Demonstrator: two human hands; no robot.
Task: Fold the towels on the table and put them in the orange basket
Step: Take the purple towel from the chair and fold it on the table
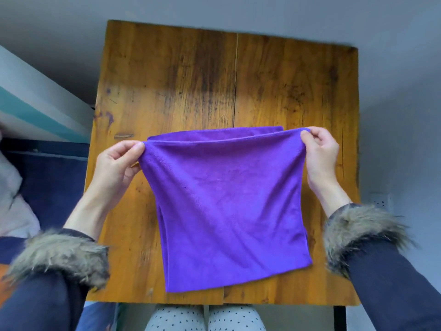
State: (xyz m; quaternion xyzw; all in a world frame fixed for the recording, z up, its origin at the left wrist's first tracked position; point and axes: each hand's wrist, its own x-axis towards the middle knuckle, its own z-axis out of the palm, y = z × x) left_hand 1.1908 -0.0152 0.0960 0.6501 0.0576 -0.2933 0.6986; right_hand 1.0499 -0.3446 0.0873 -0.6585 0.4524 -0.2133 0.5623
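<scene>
Fur-cuffed sleeves (59,254) nearest. Purple towel (229,206) doubled over, lower part lying on the wooden table (191,80), top edge lifted. Left hand (114,166) fingers pinch the top-left corner, right hand (321,151) fingers pinch the top-right corner. Second layer's edge visible just behind.

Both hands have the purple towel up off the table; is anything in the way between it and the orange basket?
Cannot judge: no orange basket is clearly in view. Left hand and right hand each pinch a top corner of the purple microfibre towel, which hangs over the brown wooden table. Nothing else lies on the visible tabletop.
</scene>
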